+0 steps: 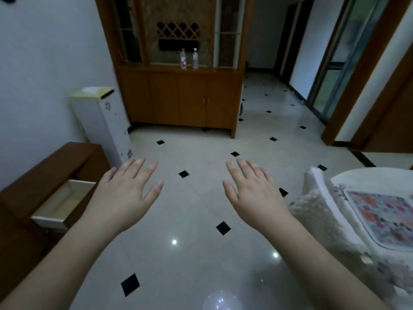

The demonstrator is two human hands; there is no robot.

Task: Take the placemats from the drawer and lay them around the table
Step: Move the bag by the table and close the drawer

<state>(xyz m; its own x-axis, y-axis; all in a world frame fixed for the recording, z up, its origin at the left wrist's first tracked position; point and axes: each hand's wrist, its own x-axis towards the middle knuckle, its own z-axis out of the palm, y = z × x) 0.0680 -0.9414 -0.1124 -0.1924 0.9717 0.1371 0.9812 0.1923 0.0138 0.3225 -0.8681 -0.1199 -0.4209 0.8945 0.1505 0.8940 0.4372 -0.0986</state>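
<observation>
Both hands are held out in front of the person, above the tiled floor (192,209), palms down. The left hand (127,191) has its fingers (138,166) straight and a little spread, with the thumb out to the side; it holds nothing. The right hand (254,191) is in the same way, fingers straight and slightly apart, also holding nothing. The two hands are near each other but not touching.

At the left, a drawer (60,202) stands pulled out of a dark brown cabinet (44,171). Its inside is pale, and I can see no contents in the part that shows.

At the right edge there is the surface (348,182), covered with a white cloth that hangs down at the side. On it lies one placemat (384,215) with a red and orange flower pattern and a light border; it lies flat, close to the edge of the surface. Only a part of it is in the view.

Farther back, a tall wooden sideboard (178,99) stands against the wall, and two clear bottles (188,58) stand upright on its ledge, just beside each other. A narrow white bin (105,121) stands between the cabinet and the sideboard.
</observation>
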